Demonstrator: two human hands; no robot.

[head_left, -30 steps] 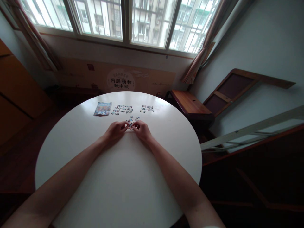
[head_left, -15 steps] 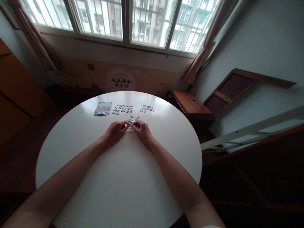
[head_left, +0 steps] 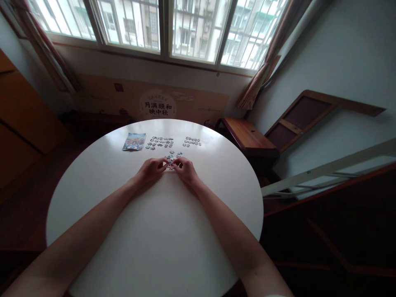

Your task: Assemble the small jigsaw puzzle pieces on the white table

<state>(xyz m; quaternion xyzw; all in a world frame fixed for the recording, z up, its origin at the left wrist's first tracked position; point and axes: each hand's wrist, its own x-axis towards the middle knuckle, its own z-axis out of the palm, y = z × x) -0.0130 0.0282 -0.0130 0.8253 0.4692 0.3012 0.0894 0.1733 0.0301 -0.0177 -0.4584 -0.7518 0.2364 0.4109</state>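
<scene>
Both my hands rest low over the white round table (head_left: 148, 231), close together at a small cluster of jigsaw puzzle pieces (head_left: 170, 157). My left hand (head_left: 154, 168) has its fingers closed in a pinch at the cluster's left side. From the right, my right hand (head_left: 185, 168) pinches at the same spot, thumb and forefinger pressed together on a puzzle piece. The fingertips nearly meet and partly cover the pieces between them. One loose puzzle piece (head_left: 179, 154) lies just beyond my right hand.
Farther back, several puzzle pieces lie in rows (head_left: 161, 141), with a second group of pieces (head_left: 192, 141) to the right. A printed picture sheet (head_left: 134, 141) lies at the left. Beyond the table's right edge stands a wooden chair (head_left: 247, 132).
</scene>
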